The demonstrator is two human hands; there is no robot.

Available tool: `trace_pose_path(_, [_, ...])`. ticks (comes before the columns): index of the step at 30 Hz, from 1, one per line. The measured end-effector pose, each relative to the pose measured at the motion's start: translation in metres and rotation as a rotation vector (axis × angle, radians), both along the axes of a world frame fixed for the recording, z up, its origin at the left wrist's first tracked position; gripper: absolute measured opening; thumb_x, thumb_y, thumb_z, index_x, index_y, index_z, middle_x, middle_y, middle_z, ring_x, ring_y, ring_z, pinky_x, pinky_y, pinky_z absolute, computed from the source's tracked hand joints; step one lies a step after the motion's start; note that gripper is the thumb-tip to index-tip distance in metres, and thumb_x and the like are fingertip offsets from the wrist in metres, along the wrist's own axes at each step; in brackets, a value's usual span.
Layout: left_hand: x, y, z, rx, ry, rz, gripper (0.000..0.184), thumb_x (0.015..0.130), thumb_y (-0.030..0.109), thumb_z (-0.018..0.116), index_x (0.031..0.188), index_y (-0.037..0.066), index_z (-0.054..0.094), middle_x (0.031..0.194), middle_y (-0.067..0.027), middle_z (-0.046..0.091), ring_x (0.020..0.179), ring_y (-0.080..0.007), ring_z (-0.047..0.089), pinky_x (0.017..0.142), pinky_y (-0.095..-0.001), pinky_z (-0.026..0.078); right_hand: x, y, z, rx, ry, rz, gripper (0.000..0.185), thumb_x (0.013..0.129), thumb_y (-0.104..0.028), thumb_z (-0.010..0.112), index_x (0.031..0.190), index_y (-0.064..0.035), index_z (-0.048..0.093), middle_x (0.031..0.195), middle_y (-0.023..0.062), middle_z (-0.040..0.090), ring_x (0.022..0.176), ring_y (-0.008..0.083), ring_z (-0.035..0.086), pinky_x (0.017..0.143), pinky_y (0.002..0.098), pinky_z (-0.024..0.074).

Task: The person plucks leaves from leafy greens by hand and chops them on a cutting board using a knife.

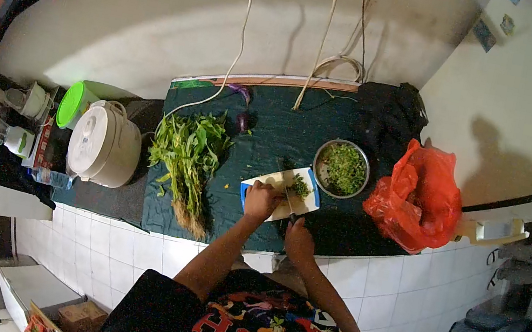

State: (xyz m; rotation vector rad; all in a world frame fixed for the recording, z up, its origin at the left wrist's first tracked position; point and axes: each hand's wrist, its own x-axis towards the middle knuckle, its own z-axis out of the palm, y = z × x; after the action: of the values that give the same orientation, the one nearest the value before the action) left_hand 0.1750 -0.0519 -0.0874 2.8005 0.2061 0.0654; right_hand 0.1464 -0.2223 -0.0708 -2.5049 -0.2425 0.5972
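Note:
A white cutting board with blue edges (265, 184) lies tilted on the dark green cloth. My left hand (262, 202) rests closed over the board, on something too small to make out. In my right hand (300, 235) is the dark handle of a knife (291, 202), its blade on the board beside my left fingers. Chopped greens (300, 186) lie on the board right of the blade. Just right of the board, a round metal bowl (364, 183) holds more chopped greens (344, 168). Left of the board is a big bunch of leafy greens with roots (191, 153).
A red plastic bag (417, 196) sits at the table's right end. Purple eggplants (242, 121) lie near the back. A white rice cooker (103, 143) and a green-lidded container (70, 104) stand left. Cables (243, 34) hang down the wall onto the table.

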Motion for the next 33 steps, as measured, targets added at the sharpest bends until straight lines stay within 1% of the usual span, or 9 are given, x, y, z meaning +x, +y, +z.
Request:
trace_pose_path(3, [0.002, -0.001, 0.001, -0.061, 0.049, 0.061, 0.018, 0.078, 0.030, 0.068, 0.091, 0.024, 0.077, 0.088, -0.0041, 0.068, 0.096, -0.0296, 0.057, 0.079, -0.0461, 0.046, 0.015, 0.000, 0.003, 0.136, -0.189, 0.165, 0.039, 0.100, -0.029, 0.044, 0.109, 0.0085, 0.049, 0.081, 0.0298, 0.065, 0.077, 0.0448, 0.066, 0.067, 0.0520, 0.0534])
trace_pose_path(7, [0.009, 0.007, -0.008, -0.119, 0.152, 0.113, 0.019, 0.076, 0.032, 0.069, 0.092, 0.024, 0.077, 0.091, -0.0052, 0.070, 0.096, -0.0302, 0.059, 0.080, -0.0461, 0.047, 0.030, 0.010, 0.016, 0.033, -0.110, 0.225, 0.038, 0.100, -0.028, 0.044, 0.109, 0.0083, 0.049, 0.080, 0.0300, 0.064, 0.076, 0.0446, 0.066, 0.064, 0.0510, 0.0536])
trace_pose_path(13, [0.019, 0.010, -0.001, -0.216, 0.309, 0.186, 0.025, 0.073, 0.039, 0.072, 0.093, 0.024, 0.077, 0.093, -0.0059, 0.070, 0.096, -0.0304, 0.064, 0.079, -0.0471, 0.050, -0.003, 0.002, -0.012, -0.084, -0.116, 0.189, 0.031, 0.100, -0.024, 0.044, 0.108, 0.0064, 0.046, 0.080, 0.0280, 0.065, 0.077, 0.0454, 0.066, 0.064, 0.0524, 0.0536])
trace_pose_path(15, [0.020, 0.010, -0.001, -0.248, 0.328, 0.187, 0.027, 0.072, 0.040, 0.073, 0.093, 0.024, 0.076, 0.094, -0.0058, 0.070, 0.095, -0.0303, 0.065, 0.079, -0.0474, 0.050, 0.000, 0.005, -0.009, -0.019, 0.001, 0.049, 0.031, 0.099, -0.023, 0.044, 0.109, 0.0069, 0.045, 0.081, 0.0271, 0.065, 0.077, 0.0455, 0.066, 0.064, 0.0526, 0.0536])
trace_pose_path(22, [0.006, 0.009, -0.007, -0.070, 0.187, 0.095, 0.019, 0.081, 0.031, 0.067, 0.092, 0.018, 0.075, 0.100, -0.0074, 0.066, 0.100, -0.0307, 0.057, 0.082, -0.0461, 0.048, 0.025, 0.016, 0.020, -0.008, 0.087, 0.087, 0.034, 0.098, -0.024, 0.046, 0.110, 0.0072, 0.046, 0.083, 0.0293, 0.065, 0.082, 0.0446, 0.066, 0.071, 0.0538, 0.0530])
trace_pose_path(25, [-0.004, 0.007, -0.019, 0.071, -0.070, -0.104, 0.018, 0.081, 0.023, 0.061, 0.093, 0.015, 0.073, 0.101, -0.0054, 0.062, 0.102, -0.0267, 0.053, 0.085, -0.0413, 0.043, 0.009, 0.007, 0.024, 0.000, -0.082, 0.193, 0.037, 0.098, -0.026, 0.046, 0.112, 0.0082, 0.046, 0.083, 0.0303, 0.064, 0.083, 0.0429, 0.066, 0.073, 0.0530, 0.0525])
trace_pose_path(28, [-0.012, 0.009, -0.019, 0.200, -0.142, -0.210, 0.018, 0.081, 0.020, 0.060, 0.093, 0.015, 0.071, 0.099, -0.0043, 0.062, 0.099, -0.0248, 0.053, 0.083, -0.0403, 0.043, -0.009, 0.003, 0.010, -0.069, 0.027, 0.031, 0.039, 0.099, -0.028, 0.045, 0.112, 0.0088, 0.047, 0.082, 0.0293, 0.064, 0.080, 0.0420, 0.066, 0.072, 0.0519, 0.0525])
trace_pose_path(31, [-0.014, 0.014, -0.017, 0.193, -0.213, -0.287, 0.018, 0.080, 0.019, 0.059, 0.094, 0.014, 0.069, 0.097, -0.0035, 0.061, 0.098, -0.0240, 0.053, 0.082, -0.0393, 0.043, -0.008, 0.003, 0.003, -0.098, -0.018, -0.035, 0.038, 0.100, -0.030, 0.045, 0.107, 0.0074, 0.049, 0.082, 0.0278, 0.065, 0.081, 0.0419, 0.066, 0.072, 0.0514, 0.0522])
trace_pose_path(33, [-0.016, 0.019, -0.017, 0.160, -0.242, -0.327, 0.019, 0.080, 0.018, 0.059, 0.096, 0.014, 0.068, 0.097, -0.0035, 0.060, 0.098, -0.0239, 0.053, 0.082, -0.0389, 0.043, 0.007, 0.007, 0.004, -0.040, -0.046, 0.081, 0.037, 0.100, -0.030, 0.044, 0.106, 0.0063, 0.049, 0.081, 0.0262, 0.065, 0.080, 0.0426, 0.066, 0.070, 0.0509, 0.0529])
